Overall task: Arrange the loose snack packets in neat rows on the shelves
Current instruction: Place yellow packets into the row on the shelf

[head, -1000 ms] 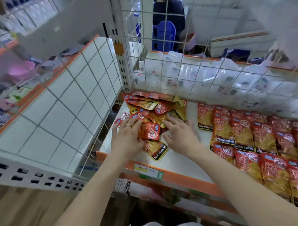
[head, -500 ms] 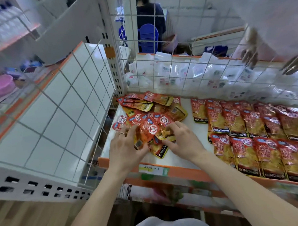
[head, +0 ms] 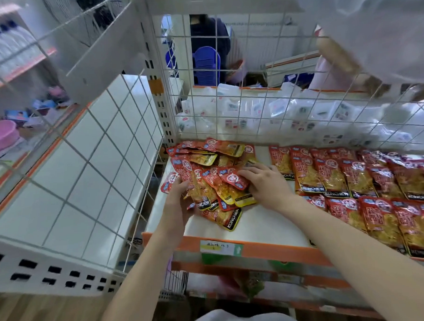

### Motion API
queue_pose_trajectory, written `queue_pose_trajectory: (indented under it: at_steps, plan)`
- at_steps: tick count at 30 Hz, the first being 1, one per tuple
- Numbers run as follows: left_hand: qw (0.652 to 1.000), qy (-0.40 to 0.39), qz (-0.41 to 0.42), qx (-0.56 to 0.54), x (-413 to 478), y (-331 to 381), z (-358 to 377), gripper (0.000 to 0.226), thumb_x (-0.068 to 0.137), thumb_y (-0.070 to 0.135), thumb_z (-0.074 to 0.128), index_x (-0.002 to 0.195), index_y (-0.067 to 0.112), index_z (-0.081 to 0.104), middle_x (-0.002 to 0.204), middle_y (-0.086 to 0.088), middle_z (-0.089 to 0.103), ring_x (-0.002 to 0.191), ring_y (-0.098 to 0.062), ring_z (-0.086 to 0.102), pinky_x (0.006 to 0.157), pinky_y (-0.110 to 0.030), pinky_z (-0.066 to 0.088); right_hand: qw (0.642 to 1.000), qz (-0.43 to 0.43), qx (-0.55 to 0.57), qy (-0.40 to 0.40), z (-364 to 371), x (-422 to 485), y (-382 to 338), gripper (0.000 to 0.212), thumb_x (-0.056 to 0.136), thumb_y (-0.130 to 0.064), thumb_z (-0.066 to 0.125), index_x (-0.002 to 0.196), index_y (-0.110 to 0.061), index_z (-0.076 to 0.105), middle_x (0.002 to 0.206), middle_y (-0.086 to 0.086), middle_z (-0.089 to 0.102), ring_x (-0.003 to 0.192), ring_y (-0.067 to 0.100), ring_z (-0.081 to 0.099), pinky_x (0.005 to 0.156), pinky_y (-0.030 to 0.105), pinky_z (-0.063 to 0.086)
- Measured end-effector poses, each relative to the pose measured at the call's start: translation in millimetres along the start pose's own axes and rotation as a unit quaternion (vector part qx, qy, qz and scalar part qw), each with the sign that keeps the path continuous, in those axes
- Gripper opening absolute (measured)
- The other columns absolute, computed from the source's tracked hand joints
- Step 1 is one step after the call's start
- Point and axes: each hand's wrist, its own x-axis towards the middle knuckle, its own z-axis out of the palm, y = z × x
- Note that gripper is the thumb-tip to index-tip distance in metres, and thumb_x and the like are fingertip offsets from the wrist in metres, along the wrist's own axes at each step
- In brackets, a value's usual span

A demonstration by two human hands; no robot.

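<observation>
Bright, even overhead light; faint, soft shadows on the white shelf. Glossy snack packets catch small glints. The wire grid bows toward the frame edges. Upper right corner and bottom edge are blurred.

Snack packets: glossy plastic film. Shelf: smooth white surface, orange edge strip. Back grid: white-coated wire. Price label: matt paper

The left hand turns edge-on, gripping packets at the left of the pile; the right hand closes in from its right, bunching them.
</observation>
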Motion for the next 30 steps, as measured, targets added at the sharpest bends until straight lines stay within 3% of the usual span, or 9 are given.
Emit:
queue_pose_trajectory:
  at_steps: [4, 8, 13, 16, 20, 24, 26, 30]
  plan:
    - [1.000, 0.000, -0.007, 0.005, 0.5, -2.1, 3.4, 0.027, 0.079, 0.040, 0.053, 0.102, 0.025, 0.057, 0.081, 0.005, 0.063, 0.072, -0.012, 0.058, 0.056, -0.027, 0.039, 0.988, -0.011, 0.065, 0.137, -2.2, -12.8, -0.5, 0.027, 0.083, -0.013, 0.068, 0.109, -0.016, 0.073, 0.106, 0.000, 0.075, 0.101, 0.025, 0.069, 0.084, 0.041, 0.050]
    - [1.000, -0.011, -0.008, -0.002, -0.4, -7.4, 5.2, 0.032, 0.077, 0.036, 0.051, 0.106, 0.025, 0.057, 0.080, 0.006, 0.067, 0.071, -0.010, 0.064, 0.058, -0.029, 0.042, 0.973, 0.004, 0.137, 0.187, -17.1, -26.3, -12.9, 0.030, 0.088, -0.010, 0.057, 0.114, -0.008, 0.071, 0.107, 0.007, 0.074, 0.101, 0.027, 0.068, 0.085, 0.042, 0.052]
    - [0.998, -0.018, -0.044, -0.039, -1.1, -13.3, 6.1, 0.050, 0.081, 0.034, 0.055, 0.128, 0.018, 0.056, 0.107, -0.005, 0.075, 0.096, -0.024, 0.072, 0.085, -0.042, 0.056, 0.949, 0.033, 0.222, 0.220, -24.4, -51.0, -29.2, 0.027, 0.094, -0.004, 0.056, 0.117, -0.001, 0.069, 0.109, 0.011, 0.072, 0.103, 0.022, 0.065, 0.091, 0.025, 0.048]
    - [0.999, -0.013, -0.042, -0.003, -3.8, -15.9, 9.8, 0.025, 0.095, 0.019, 0.058, 0.120, 0.019, 0.060, 0.119, -0.010, 0.071, 0.106, -0.028, 0.069, 0.098, -0.052, 0.052, 0.938, 0.053, 0.254, 0.229, -26.8, -66.2, -38.6, 0.025, 0.094, -0.001, 0.058, 0.116, -0.002, 0.070, 0.107, 0.007, 0.072, 0.099, 0.014, 0.064, 0.089, 0.018, 0.047]
    - [0.997, -0.035, -0.017, 0.071, -8.9, -20.7, 16.3, 0.014, 0.099, 0.011, 0.057, 0.107, 0.020, 0.065, 0.105, -0.001, 0.076, 0.105, -0.026, 0.070, 0.102, -0.055, 0.049, 0.923, 0.089, 0.279, 0.251, -34.6, -89.3, -52.6, 0.023, 0.092, 0.002, 0.061, 0.112, 0.001, 0.071, 0.095, -0.005, 0.065, 0.087, -0.005, 0.054, 0.077, 0.000, 0.038]
    - [0.992, -0.059, -0.008, 0.113, -21.4, -24.1, 22.9, 0.023, 0.093, 0.022, 0.067, 0.115, 0.020, 0.066, 0.110, 0.000, 0.075, 0.108, -0.025, 0.068, 0.103, -0.057, 0.047, 0.908, 0.160, 0.297, 0.247, -37.4, -112.8, -59.1, 0.019, 0.096, -0.007, 0.061, 0.112, -0.003, 0.071, 0.091, -0.011, 0.066, 0.082, -0.007, 0.057, 0.072, 0.003, 0.042]
    - [0.988, -0.079, 0.000, 0.129, -27.4, -24.8, 25.5, 0.014, 0.095, 0.017, 0.067, 0.106, 0.024, 0.069, 0.104, 0.002, 0.076, 0.104, -0.025, 0.070, 0.100, -0.055, 0.050, 0.890, 0.191, 0.324, 0.256, -40.2, -123.5, -62.8, 0.019, 0.097, -0.011, 0.061, 0.113, -0.008, 0.072, 0.089, -0.022, 0.065, 0.081, -0.009, 0.062, 0.072, 0.011, 0.050]
    - [0.982, -0.104, 0.023, 0.155, -39.3, -23.5, 34.7, 0.011, 0.097, 0.013, 0.064, 0.101, 0.021, 0.069, 0.091, 0.010, 0.077, 0.086, -0.010, 0.072, 0.079, -0.032, 0.054, 0.851, 0.235, 0.395, 0.254, -45.8, -142.1, -69.4, 0.018, 0.097, -0.015, 0.061, 0.098, -0.031, 0.069, 0.089, -0.017, 0.069, 0.083, 0.007, 0.066, 0.077, 0.027, 0.056]
